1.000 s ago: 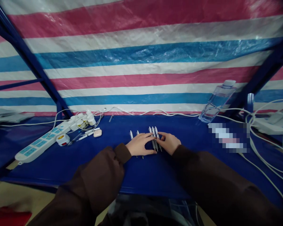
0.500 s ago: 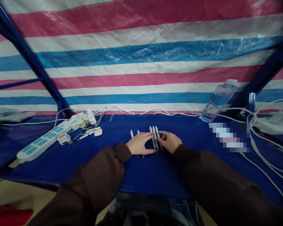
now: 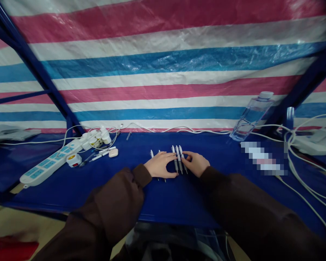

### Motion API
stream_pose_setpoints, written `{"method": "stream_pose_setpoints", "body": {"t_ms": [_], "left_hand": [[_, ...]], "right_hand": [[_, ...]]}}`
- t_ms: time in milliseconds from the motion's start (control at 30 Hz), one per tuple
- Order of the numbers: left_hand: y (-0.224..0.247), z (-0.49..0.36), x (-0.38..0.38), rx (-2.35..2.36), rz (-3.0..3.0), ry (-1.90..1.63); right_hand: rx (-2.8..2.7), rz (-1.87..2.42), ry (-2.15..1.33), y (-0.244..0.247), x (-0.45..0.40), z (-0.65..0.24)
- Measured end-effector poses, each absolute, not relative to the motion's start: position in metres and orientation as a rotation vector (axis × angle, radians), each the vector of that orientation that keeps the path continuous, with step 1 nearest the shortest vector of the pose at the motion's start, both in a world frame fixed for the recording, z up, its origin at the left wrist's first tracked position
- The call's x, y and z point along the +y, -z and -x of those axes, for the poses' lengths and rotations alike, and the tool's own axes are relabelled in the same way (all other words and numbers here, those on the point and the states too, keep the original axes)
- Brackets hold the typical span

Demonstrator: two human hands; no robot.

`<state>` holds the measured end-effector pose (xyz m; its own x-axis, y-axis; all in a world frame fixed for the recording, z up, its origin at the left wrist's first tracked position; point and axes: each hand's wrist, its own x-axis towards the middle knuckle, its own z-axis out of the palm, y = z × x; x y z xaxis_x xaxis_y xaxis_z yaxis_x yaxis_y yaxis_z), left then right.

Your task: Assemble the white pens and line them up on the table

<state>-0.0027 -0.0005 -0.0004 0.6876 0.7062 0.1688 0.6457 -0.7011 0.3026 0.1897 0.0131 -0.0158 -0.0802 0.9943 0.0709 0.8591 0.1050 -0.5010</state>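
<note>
Three white-and-grey pens (image 3: 176, 159) lie side by side on the blue table (image 3: 176, 203), between my two hands. My left hand (image 3: 161, 165) is open, palm down, fingers stretched toward the leftmost of the three and thumb spread toward me. Beneath it are two more pens (image 3: 151, 153), mostly hidden, with only their ends showing. From the other side, my right hand (image 3: 195, 163) is curled, its thumb and index finger closed at the rightmost pen (image 3: 183, 163) of the three.
At left lie a white power strip (image 3: 50, 161) with plugs, a cube adapter (image 3: 74, 160), loose pens (image 3: 101, 154) and a small pink case (image 3: 113, 153). A water bottle (image 3: 251, 116) leans at back right. White cables (image 3: 296, 156) coil at far right, beside a blurred-out object (image 3: 262, 158).
The three pens between my hands sit slightly farther apart at their near ends. My left thumb has shifted slightly left; my right hand has hardly moved.
</note>
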Motion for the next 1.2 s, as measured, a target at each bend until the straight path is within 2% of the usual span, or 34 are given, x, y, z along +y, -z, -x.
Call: {"method": "stream_pose_setpoints", "body": {"t_ms": [800, 900, 1000, 1100, 1200], "left_hand": [[0.004, 0.001, -0.002, 1.101, -2.741, -0.512], [0.002, 0.001, -0.001, 1.291, -2.748, -0.642], [0.000, 0.007, 0.001, 1.703, -2.679, -0.728], [0.002, 0.014, 0.001, 2.047, -2.576, -0.722], [0.005, 0.018, 0.000, 2.126, -2.496, -0.645]], "right_hand": [[-2.013, 1.780, -0.465, 0.015, 0.013, -0.190], [-2.005, 1.786, -0.451, 0.015, 0.013, -0.190], [-1.996, 1.782, -0.437, 0.016, 0.013, -0.191], [-1.990, 1.759, -0.409, 0.018, 0.014, -0.192], [-1.989, 1.725, -0.386, 0.020, 0.014, -0.194]]}}
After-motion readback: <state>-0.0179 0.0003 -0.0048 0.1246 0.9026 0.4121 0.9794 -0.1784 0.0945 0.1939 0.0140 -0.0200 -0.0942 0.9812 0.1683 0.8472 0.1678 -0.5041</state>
